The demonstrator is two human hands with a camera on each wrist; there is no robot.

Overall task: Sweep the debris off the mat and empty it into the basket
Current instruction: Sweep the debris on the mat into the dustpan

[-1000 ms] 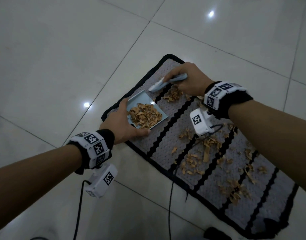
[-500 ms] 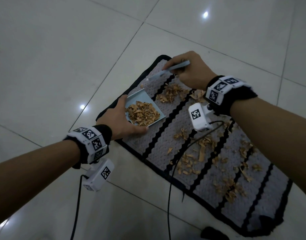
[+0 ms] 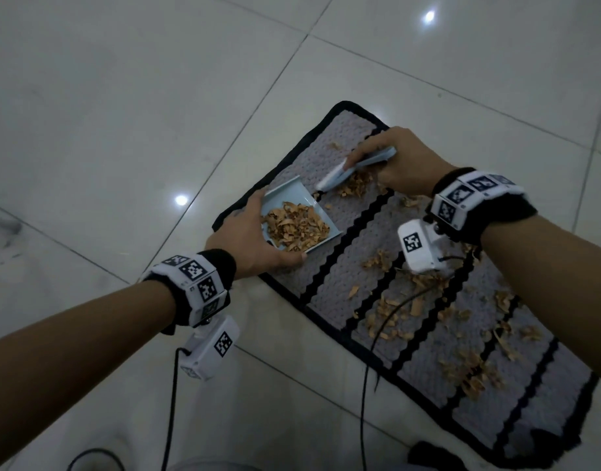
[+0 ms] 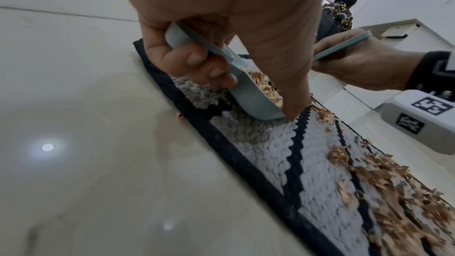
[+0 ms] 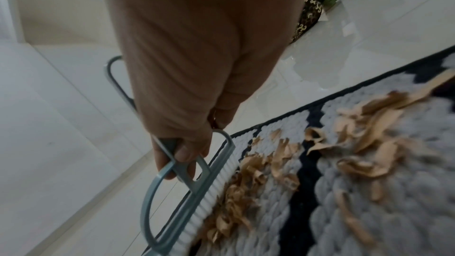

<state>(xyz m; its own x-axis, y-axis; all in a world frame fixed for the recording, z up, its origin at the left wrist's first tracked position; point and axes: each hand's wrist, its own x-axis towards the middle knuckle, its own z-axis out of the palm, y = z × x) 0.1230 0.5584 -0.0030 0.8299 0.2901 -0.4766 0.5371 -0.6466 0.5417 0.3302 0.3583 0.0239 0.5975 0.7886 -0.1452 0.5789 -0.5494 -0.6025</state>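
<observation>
Head view: we see our left hand [image 3: 249, 241] gripping the small pale-blue plastic dustpan [image 3: 294, 212], fingers curled round its handle, thumb along its near edge; the pan sits on the grey knitted mat with black zigzag stripes [image 3: 356, 277] and holds a heap of tan wood shavings [image 3: 294, 227]. Our right hand [image 3: 402, 161] clamps the pale-blue hand brush [image 3: 355, 169], white bristles down on a shavings clump just beside the pan's open edge. More shavings are scattered across the mat's near half. White tiled floor [image 3: 122, 113] lies all around.
</observation>
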